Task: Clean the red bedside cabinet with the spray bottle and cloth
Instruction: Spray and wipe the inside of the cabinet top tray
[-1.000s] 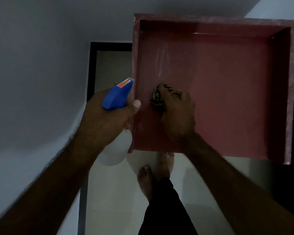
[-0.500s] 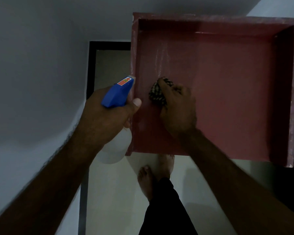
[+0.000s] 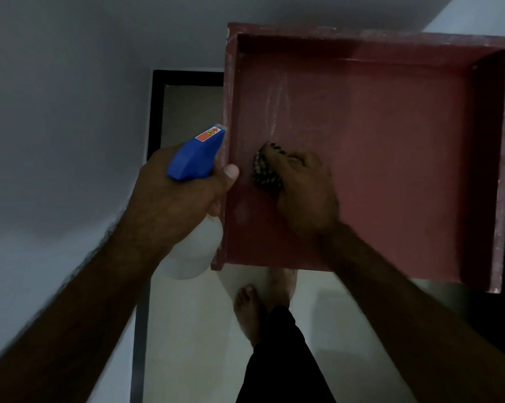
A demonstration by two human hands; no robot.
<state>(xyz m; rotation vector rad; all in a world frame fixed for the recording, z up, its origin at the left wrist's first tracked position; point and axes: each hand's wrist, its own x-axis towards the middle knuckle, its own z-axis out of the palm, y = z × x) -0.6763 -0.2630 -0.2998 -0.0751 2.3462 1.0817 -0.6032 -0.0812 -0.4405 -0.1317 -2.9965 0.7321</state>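
We're mid-wipe: right hand (image 3: 305,196) closed on cloth (image 3: 267,174) pressed on cabinet (image 3: 391,158), left hand (image 3: 184,196) wrapped round spray bottle (image 3: 196,158); next, prob. wipe streaks beyond the fingers.

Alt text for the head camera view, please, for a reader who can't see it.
Seen from above in dim light, a right hand presses a checked cloth onto the red cabinet top near its left edge. The left hand holds a blue-headed spray bottle beside it.
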